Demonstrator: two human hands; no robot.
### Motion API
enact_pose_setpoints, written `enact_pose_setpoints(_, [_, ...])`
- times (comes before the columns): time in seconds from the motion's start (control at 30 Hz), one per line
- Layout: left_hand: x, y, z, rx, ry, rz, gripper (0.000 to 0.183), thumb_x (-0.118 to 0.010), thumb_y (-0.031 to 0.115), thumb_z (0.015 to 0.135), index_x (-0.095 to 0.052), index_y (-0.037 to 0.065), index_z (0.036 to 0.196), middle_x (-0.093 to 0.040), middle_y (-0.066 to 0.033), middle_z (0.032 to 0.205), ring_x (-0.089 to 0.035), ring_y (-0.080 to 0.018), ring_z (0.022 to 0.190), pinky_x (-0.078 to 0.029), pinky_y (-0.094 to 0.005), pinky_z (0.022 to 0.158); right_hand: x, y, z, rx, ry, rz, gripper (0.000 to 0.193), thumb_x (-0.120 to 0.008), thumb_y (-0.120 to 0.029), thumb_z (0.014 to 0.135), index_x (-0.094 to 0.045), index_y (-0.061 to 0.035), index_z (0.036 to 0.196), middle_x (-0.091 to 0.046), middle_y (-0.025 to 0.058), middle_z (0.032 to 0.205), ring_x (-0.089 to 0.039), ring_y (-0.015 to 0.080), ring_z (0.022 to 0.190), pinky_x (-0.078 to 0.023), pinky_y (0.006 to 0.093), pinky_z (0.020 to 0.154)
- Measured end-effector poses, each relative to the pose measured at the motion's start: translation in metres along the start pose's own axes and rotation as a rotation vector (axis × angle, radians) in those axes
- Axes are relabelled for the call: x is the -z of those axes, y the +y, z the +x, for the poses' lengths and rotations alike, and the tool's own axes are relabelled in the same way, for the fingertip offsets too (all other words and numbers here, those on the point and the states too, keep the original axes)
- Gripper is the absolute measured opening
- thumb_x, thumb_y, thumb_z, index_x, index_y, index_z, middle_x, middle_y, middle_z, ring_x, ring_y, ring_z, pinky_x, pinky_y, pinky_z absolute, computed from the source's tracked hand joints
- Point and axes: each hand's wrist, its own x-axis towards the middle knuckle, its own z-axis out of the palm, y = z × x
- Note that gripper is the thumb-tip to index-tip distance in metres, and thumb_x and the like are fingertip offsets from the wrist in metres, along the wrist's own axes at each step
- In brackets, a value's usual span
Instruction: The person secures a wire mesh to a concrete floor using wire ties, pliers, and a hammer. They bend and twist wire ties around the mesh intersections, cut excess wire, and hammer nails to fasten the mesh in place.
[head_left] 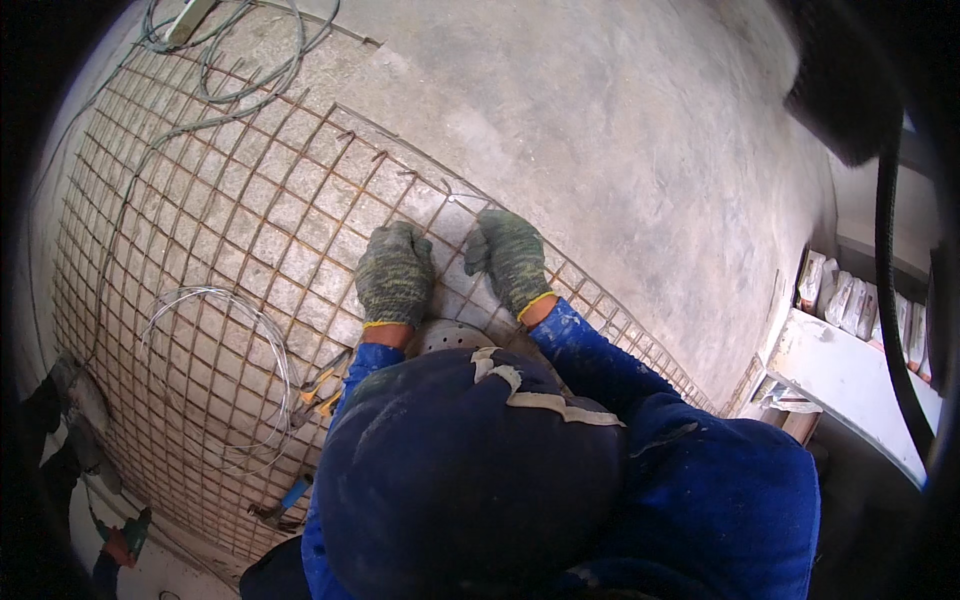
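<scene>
My left hand (395,274), in a grey-green knit glove with a yellow cuff, is closed over the rusty steel mesh (262,200). Its fingers curl under, so what they grip is hidden. Just to its right, my right hand (508,260) wears a matching glove, with fingers bent in toward the left hand; anything between them cannot be made out. A short pale wire (462,196) bends at the mesh's edge, just beyond the right hand. Between my wrists, a light perforated shoe (450,336) partly shows beneath my dark blue clothing.
On the mesh lie a coil of thin wire (268,322), a yellow-handled tool (322,388) and a blue-handled hammer (292,494). A grey cable (285,75) loops at far left. Another person's hand (118,545) holds a green tool at lower left. Packages (858,305) line a shelf at right.
</scene>
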Motion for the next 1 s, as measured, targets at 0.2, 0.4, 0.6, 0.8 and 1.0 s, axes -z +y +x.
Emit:
enact_pose_setpoints(0.2, [0.000, -0.001, -0.001, -0.004, 0.014, -0.041, 0.030, -0.070, 0.034, 0.091, -0.069, 0.008, 0.106, -0.066, -0.0188, 0.105, -0.065, -0.0398, 0.101, -0.052, -0.0508, 0.087, -0.006, -0.008, 0.006, -0.032, -0.026, -0.169, 0.022, -0.061, -0.023, 0.103, -0.066, -0.0029, 0.095, -0.066, 0.0139, 0.076, -0.065, 0.0271, 0.059, -0.051, 0.0404, 0.048])
enact_pose_setpoints(0.4, [-0.001, -0.008, -0.003, -0.035, 0.021, -0.114, 0.030, -0.071, 0.032, 0.090, -0.069, 0.009, 0.109, -0.067, -0.0182, 0.106, -0.065, -0.0392, 0.104, -0.052, -0.0505, 0.089, -0.009, 0.013, 0.002, -0.134, 0.118, 0.427, 0.022, -0.061, -0.022, 0.102, -0.065, -0.0020, 0.094, -0.067, 0.0145, 0.079, -0.064, 0.0280, 0.058, -0.052, 0.0431, 0.049])
enact_pose_setpoints(0.6, [0.001, -0.007, -0.005, -0.001, 0.004, -0.131, 0.030, -0.071, 0.031, 0.089, -0.069, 0.010, 0.111, -0.067, -0.0180, 0.110, -0.065, -0.0384, 0.106, -0.052, -0.0498, 0.092, 0.003, 0.006, 0.002, -0.052, 0.069, 0.122, 0.023, -0.061, -0.022, 0.103, -0.064, -0.0013, 0.093, -0.066, 0.0146, 0.079, -0.064, 0.0288, 0.058, -0.054, 0.0420, 0.049])
enact_pose_setpoints(0.8, [0.005, -0.004, -0.004, -0.003, -0.010, -0.128, 0.029, -0.071, 0.030, 0.089, -0.069, 0.010, 0.109, -0.067, -0.0183, 0.108, -0.065, -0.0385, 0.106, -0.051, -0.0500, 0.092, -0.006, 0.003, -0.004, -0.032, 0.138, 0.079, 0.030, -0.056, -0.026, 0.105, -0.065, -0.0008, 0.090, -0.066, 0.0143, 0.072, -0.066, 0.0267, 0.058, -0.054, 0.0398, 0.049])
enact_pose_setpoints(1.0, [0.006, -0.007, -0.007, -0.012, -0.018, -0.171, 0.030, -0.072, 0.031, 0.089, -0.069, 0.010, 0.109, -0.066, -0.0182, 0.108, -0.064, -0.0391, 0.106, -0.051, -0.0506, 0.092, -0.006, 0.002, -0.004, 0.066, 0.029, -0.068, 0.039, -0.051, -0.031, 0.107, -0.065, -0.0011, 0.087, -0.066, 0.0135, 0.068, -0.065, 0.0252, 0.054, -0.053, 0.0383, 0.050])
